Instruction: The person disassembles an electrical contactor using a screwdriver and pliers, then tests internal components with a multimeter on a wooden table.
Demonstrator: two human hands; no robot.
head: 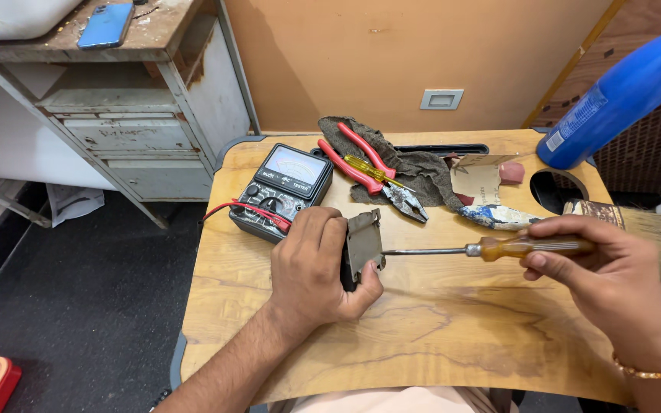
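My left hand (317, 268) grips a small grey metal-framed part (363, 242), standing on edge on the wooden desk (437, 336). My right hand (613, 275) holds a screwdriver (491, 248) by its amber handle, shaft level, with the tip touching the part's right side. A black analog multimeter (283, 187) with red and black leads lies just behind my left hand.
Red-handled pliers (369, 177) and a small yellow screwdriver (369, 170) rest on a grey rag (422, 172). Sandpaper (477, 180), a paint-stained brush (499, 217) and a blue bottle (621, 92) sit at the right. A worn cabinet (131, 122) carrying a blue phone (105, 24) stands left.
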